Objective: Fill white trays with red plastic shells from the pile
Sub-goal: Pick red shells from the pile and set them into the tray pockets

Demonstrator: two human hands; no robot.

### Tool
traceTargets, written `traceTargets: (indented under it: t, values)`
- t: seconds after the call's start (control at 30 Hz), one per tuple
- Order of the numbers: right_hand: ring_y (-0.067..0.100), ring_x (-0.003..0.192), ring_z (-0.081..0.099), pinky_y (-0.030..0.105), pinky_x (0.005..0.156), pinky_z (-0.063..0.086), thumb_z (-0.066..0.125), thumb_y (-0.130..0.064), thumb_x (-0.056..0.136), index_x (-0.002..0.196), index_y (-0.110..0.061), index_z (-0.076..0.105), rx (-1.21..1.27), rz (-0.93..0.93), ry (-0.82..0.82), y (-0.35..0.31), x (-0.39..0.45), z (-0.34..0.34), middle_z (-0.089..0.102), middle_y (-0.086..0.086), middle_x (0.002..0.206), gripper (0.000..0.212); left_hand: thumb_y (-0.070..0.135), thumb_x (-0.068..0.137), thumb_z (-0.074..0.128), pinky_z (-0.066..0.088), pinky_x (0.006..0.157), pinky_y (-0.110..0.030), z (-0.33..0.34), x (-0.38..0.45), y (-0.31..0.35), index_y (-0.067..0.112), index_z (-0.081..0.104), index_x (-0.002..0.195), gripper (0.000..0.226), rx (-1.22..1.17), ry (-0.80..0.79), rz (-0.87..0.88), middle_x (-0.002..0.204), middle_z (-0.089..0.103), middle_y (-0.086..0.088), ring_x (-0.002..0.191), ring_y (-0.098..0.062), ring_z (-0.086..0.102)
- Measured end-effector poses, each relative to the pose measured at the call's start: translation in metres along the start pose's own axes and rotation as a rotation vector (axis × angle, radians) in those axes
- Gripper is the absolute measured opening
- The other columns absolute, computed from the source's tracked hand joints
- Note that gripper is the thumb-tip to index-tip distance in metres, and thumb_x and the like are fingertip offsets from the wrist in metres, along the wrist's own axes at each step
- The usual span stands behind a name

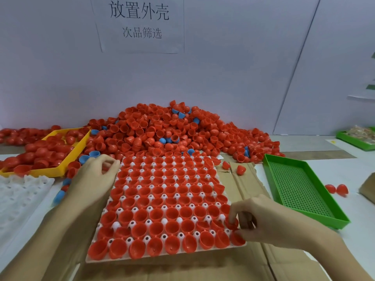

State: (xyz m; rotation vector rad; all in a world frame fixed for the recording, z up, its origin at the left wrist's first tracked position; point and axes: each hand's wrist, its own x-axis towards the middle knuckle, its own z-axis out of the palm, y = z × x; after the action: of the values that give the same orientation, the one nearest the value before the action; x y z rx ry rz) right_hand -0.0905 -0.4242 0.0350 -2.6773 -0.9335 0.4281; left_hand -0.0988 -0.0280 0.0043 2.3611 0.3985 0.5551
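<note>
- At the tray's [105, 258] near right corner, the right hand [269, 224] pinches a red shell [232, 222] between thumb and fingertips, over one of the last sockets on that edge.
- At the tray's far left corner, the left hand [97, 175] is curled, fingertips together at the rim; something red shows behind them, but whether it holds a shell cannot be told.
- Nearly every socket of the tray holds a shell, open side up; the step in hand looks like seating the final ones on the right edge.
- To do it well, the person should turn the shell cup-up to match its neighbours, set it square over the socket and press until its rim sits level with theirs.
- Several shells along the tray's near edge lean over; they would likely need a nudge upright before the tray counts as full.
- Behind the tray lies the pile [162, 132], which has blue shells [94, 153] mixed in; only red ones should be drawn from it.
- Left of the tray waits an unfilled white tray [18, 199], probably the next one to load; beyond that sits a yellow bin [67, 159] of shells.
- Right of the tray stands a green bin [308, 191].
- Under the tray lies cardboard [249, 179], so lifting a full tray calls for care against tipping.
</note>
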Motion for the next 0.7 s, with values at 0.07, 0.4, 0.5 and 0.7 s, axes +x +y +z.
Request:
traceTargets:
  t: [0.07, 0.4, 0.5, 0.7]
  values:
    - [0.000, 0.074, 0.063, 0.017, 0.068, 0.050, 0.079, -0.036, 0.089, 0.102, -0.041, 0.070, 0.038, -0.010, -0.035, 0.001, -0.001, -0.008, 0.070, -0.019, 0.083, 0.017, 0.038, 0.102, 0.053, 0.048, 0.073, -0.036, -0.004, 0.001, -0.002, 0.021, 0.064, 0.108, 0.021, 0.172, -0.062, -0.036, 0.097, 0.069, 0.001, 0.087, -0.018, 0.061]
    - [0.016, 0.068, 0.074, 0.029, 0.065, 0.062, 0.056, -0.011, 0.104, 0.093, -0.016, 0.075, 0.369, 0.205, 0.193, 0.023, 0.015, -0.009, 0.078, 0.001, 0.076, 0.022, 0.024, 0.109, 0.041, 0.059, 0.049, -0.033, -0.009, 0.005, -0.011, 0.003, 0.064, 0.092, 0.036, 0.034, -0.516, -0.312, 0.068, 0.076, -0.009, 0.059, -0.029, 0.075]
    - [0.022, 0.068, 0.075, 0.029, 0.063, 0.061, 0.055, -0.002, 0.103, 0.092, -0.008, 0.077, 0.602, 0.253, 0.164, 0.023, 0.025, 0.009, 0.077, 0.010, 0.077, 0.026, 0.019, 0.110, 0.035, 0.061, 0.054, -0.038, -0.012, 0.008, -0.015, 0.001, 0.064, 0.103, 0.035, -0.109, -0.581, -0.416, 0.075, 0.077, -0.016, 0.068, -0.037, 0.076]
    - [0.020, 0.065, 0.070, 0.027, 0.061, 0.058, 0.062, -0.012, 0.102, 0.090, -0.004, 0.077, 0.731, 0.303, 0.234, 0.023, 0.037, 0.020, 0.076, 0.015, 0.079, 0.020, 0.014, 0.108, 0.035, 0.056, 0.046, -0.032, -0.008, 0.009, -0.021, 0.001, 0.063, 0.105, 0.031, -0.137, -0.559, -0.443, 0.076, 0.076, -0.017, 0.065, -0.036, 0.075]
